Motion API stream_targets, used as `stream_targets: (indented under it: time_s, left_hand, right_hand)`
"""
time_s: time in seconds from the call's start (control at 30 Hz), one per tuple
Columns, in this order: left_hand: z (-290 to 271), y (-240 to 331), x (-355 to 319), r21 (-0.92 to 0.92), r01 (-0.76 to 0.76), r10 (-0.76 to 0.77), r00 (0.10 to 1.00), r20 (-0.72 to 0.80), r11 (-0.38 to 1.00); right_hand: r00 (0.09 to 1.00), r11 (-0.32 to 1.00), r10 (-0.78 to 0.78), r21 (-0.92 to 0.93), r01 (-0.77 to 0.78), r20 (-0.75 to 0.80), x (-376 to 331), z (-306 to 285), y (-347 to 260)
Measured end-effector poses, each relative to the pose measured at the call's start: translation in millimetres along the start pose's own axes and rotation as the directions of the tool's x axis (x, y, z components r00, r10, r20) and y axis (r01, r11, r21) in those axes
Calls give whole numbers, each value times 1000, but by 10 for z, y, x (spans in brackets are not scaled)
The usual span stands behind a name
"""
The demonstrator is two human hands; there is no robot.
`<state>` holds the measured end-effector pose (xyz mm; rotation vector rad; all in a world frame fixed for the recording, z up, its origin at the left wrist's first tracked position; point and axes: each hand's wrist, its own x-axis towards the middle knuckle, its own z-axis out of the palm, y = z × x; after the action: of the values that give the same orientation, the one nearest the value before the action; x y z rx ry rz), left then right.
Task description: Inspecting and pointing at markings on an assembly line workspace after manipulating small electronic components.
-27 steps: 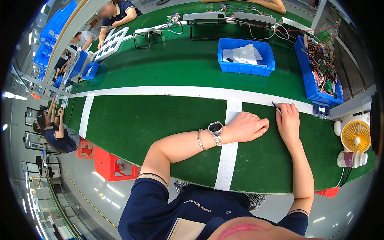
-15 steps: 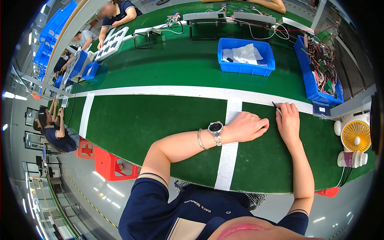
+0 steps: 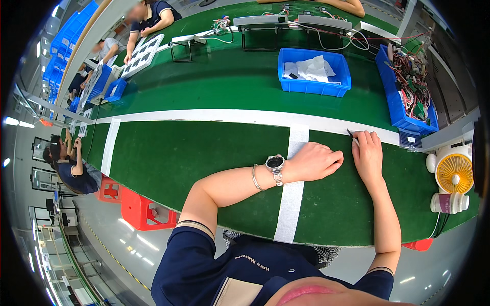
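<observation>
My left hand (image 3: pixel 315 161) rests on the green table (image 3: pixel 204 153) across a white tape strip (image 3: pixel 292 209), its fingers curled in and nothing showing in them. A watch (image 3: pixel 275 163) and a bangle (image 3: pixel 256 177) are on that wrist. To its right, my right hand (image 3: pixel 367 153) lies palm down just below the long white tape line (image 3: pixel 245 117). Its fingers are closed on a thin, dark-tipped tool (image 3: pixel 350 134) that points up and left past the index finger. Most of that tool is hidden, so its kind is unclear. The hands are slightly apart.
Beyond the tape stand a blue bin (image 3: pixel 315 88) with white bags and another blue bin (image 3: pixel 403 113) full of wires. A yellow-and-white fan (image 3: pixel 453 172) and a white bottle (image 3: pixel 449 203) are at the right edge. Co-workers sit at the far left; red stools (image 3: pixel 140 209) stand beside the table.
My hands and the tool have not moved. At the far left, a seated co-worker's head has shifted slightly.
</observation>
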<state>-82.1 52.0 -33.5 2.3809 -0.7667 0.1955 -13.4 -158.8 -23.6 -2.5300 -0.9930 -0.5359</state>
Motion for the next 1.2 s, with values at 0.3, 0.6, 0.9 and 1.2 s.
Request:
stream_targets:
  time_s: [0.3,0.6,0.9,1.2]
  left_hand:
    - [-7,6,4,3,-3,3,1000,-5,1000]
    - [-13,9,5,0,0,0,1000,8,1000]
    - [-20,9,3,1,3,-3,1000,11,1000]
    - [-12,9,3,-11,0,0,1000,-2,1000]
  right_hand:
    - [1000,1000,2,5,-2,2,6,-12,-9]
    - [1000,1000,3,11,-3,5,0,-31,-14]
    - [1000,1000,0,9,0,-1,3,-18,-9]
    - [1000,1000,4,15,-4,-1,9,-20,-15]
